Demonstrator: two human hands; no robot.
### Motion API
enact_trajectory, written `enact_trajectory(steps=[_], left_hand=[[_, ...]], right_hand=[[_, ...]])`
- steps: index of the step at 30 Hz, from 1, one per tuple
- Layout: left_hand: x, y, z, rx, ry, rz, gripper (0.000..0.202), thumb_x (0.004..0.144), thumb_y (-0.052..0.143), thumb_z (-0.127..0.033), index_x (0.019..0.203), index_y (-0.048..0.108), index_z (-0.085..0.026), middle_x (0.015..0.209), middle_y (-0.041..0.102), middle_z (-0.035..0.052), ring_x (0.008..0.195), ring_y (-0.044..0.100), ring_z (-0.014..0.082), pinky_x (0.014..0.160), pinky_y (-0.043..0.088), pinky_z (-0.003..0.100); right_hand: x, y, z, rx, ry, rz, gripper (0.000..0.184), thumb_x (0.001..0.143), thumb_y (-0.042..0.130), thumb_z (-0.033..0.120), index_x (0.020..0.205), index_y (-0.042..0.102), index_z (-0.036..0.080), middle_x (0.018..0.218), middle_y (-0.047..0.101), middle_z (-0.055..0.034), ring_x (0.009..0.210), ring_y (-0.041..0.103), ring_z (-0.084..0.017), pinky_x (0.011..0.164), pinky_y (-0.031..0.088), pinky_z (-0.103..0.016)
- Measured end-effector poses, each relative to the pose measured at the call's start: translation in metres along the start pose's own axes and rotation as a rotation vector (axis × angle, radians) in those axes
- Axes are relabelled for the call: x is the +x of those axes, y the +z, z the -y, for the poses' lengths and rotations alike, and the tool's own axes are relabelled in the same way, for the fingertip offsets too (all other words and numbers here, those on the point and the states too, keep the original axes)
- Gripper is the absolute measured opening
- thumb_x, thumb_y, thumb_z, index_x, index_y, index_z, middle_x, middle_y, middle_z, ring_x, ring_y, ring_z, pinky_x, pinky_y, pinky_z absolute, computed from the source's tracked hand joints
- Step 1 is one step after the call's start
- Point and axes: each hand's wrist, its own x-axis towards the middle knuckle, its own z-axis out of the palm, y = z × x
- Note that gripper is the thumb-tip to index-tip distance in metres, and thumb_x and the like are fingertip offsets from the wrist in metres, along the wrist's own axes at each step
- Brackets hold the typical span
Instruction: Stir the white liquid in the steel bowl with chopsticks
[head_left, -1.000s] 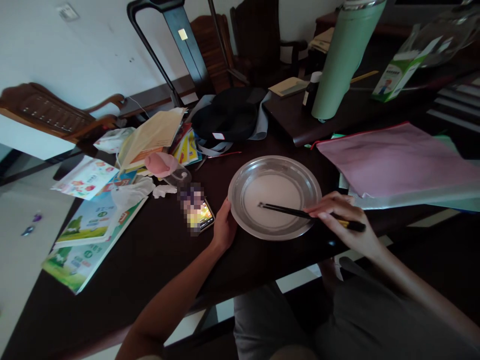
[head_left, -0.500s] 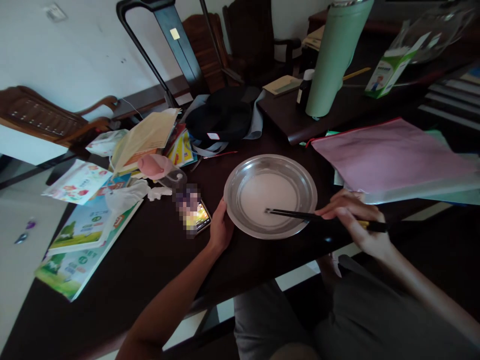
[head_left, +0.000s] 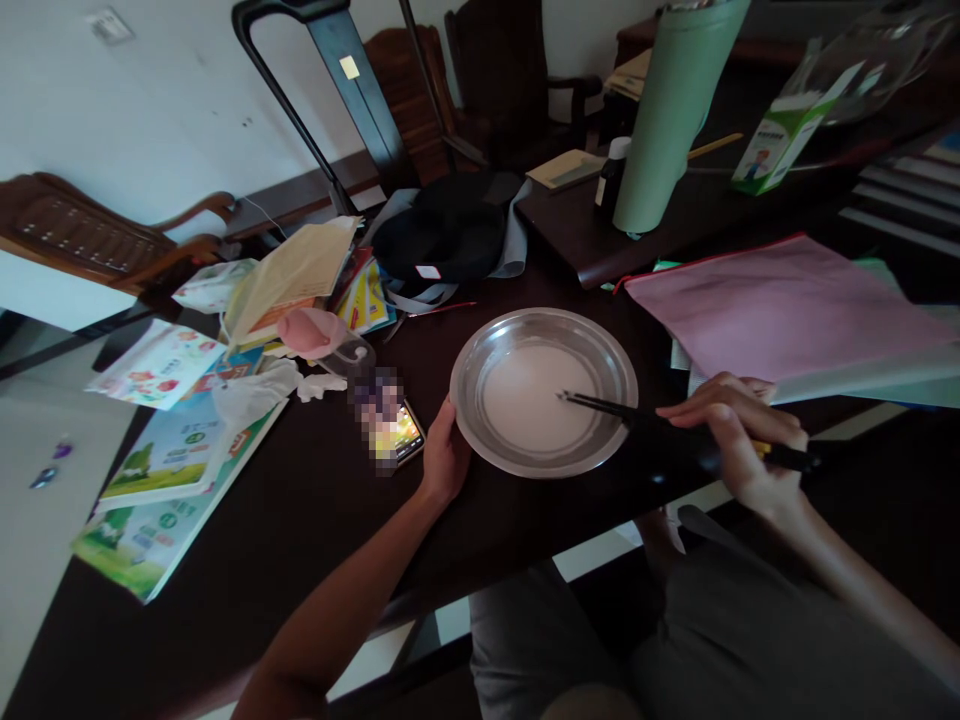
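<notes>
The plate (head_left: 544,322) sits at the centre of the frame, near the table's (head_left: 300,520) front edge, with pale liquid (head_left: 525,395) in it. Chopsticks (head_left: 600,405) are gripped in the closed right hand (head_left: 739,440), with their tips over the liquid's right side. The left hand (head_left: 444,455) is laid against the left rim, and whether the rim is pinched cannot be told. If the chopsticks are swept hard, liquid could be slopped over the low rim toward the phone (head_left: 401,438) or the folder (head_left: 780,310).

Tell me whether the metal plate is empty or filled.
Not empty: shallow whitish liquid covers the bottom of the metal plate; the chopsticks reach over it.
</notes>
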Motion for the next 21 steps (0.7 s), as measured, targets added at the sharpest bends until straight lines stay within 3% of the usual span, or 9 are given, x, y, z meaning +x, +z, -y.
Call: enact_trajectory(steps=[4, 9, 12, 15, 18, 21], left_hand=[[0.001, -0.001, 0.001, -0.001, 0.005, -0.008, 0.037, 0.089, 0.070, -0.049, 0.114, 0.077, -0.022, 0.126, 0.079, 0.0068, 0.140, 0.060, 0.0324, 0.120, 0.046, 0.047], [0.002, -0.002, -0.001, 0.007, -0.002, -0.005, 0.036, 0.089, 0.070, -0.048, 0.113, 0.077, -0.022, 0.124, 0.079, 0.0064, 0.138, 0.061, 0.0322, 0.119, 0.047, 0.048], [0.002, -0.001, -0.002, 0.005, -0.004, -0.004, 0.035, 0.089, 0.070, -0.047, 0.112, 0.078, -0.022, 0.123, 0.080, 0.0062, 0.137, 0.062, 0.0323, 0.118, 0.048, 0.047], [0.002, 0.000, -0.001, -0.007, 0.002, -0.002, 0.036, 0.088, 0.071, -0.048, 0.111, 0.078, -0.022, 0.123, 0.080, 0.0061, 0.137, 0.062, 0.0324, 0.119, 0.047, 0.047], [0.002, -0.001, -0.001, -0.008, -0.007, -0.001, 0.036, 0.088, 0.071, -0.048, 0.112, 0.078, -0.022, 0.124, 0.079, 0.0060, 0.137, 0.062, 0.0325, 0.119, 0.047, 0.047], [0.002, -0.001, 0.000, -0.004, -0.010, -0.007, 0.036, 0.088, 0.071, -0.048, 0.111, 0.078, -0.022, 0.123, 0.080, 0.0059, 0.136, 0.063, 0.0320, 0.119, 0.047, 0.047]], right_hand=[[0.001, 0.005, 0.002, 0.112, -0.010, 0.090, 0.033, 0.108, 0.048, 0.027, 0.085, 0.072, 0.031, 0.083, 0.080, 0.0000, 0.072, 0.069, -0.024, 0.081, 0.042, -0.049], [0.006, 0.026, 0.001, 0.017, -0.055, 0.208, 0.017, 0.105, 0.059, 0.031, 0.096, 0.073, 0.030, 0.102, 0.084, -0.0006, 0.086, 0.073, -0.023, 0.080, 0.042, -0.046], [0.006, 0.027, -0.002, -0.067, -0.045, 0.159, 0.015, 0.104, 0.061, 0.032, 0.096, 0.074, 0.029, 0.104, 0.084, -0.0022, 0.087, 0.072, -0.023, 0.081, 0.041, -0.046], [0.003, 0.015, -0.003, -0.111, -0.024, 0.044, 0.024, 0.105, 0.057, 0.030, 0.089, 0.074, 0.026, 0.092, 0.083, -0.0028, 0.080, 0.070, -0.023, 0.078, 0.040, -0.046], [-0.001, 0.002, -0.003, -0.043, 0.002, -0.032, 0.034, 0.107, 0.050, 0.028, 0.081, 0.072, 0.027, 0.082, 0.080, -0.0016, 0.073, 0.069, -0.022, 0.076, 0.041, -0.046], [-0.003, -0.002, -0.002, 0.082, 0.005, 0.001, 0.037, 0.108, 0.047, 0.028, 0.081, 0.072, 0.029, 0.080, 0.079, -0.0005, 0.072, 0.069, -0.023, 0.078, 0.044, -0.047]])
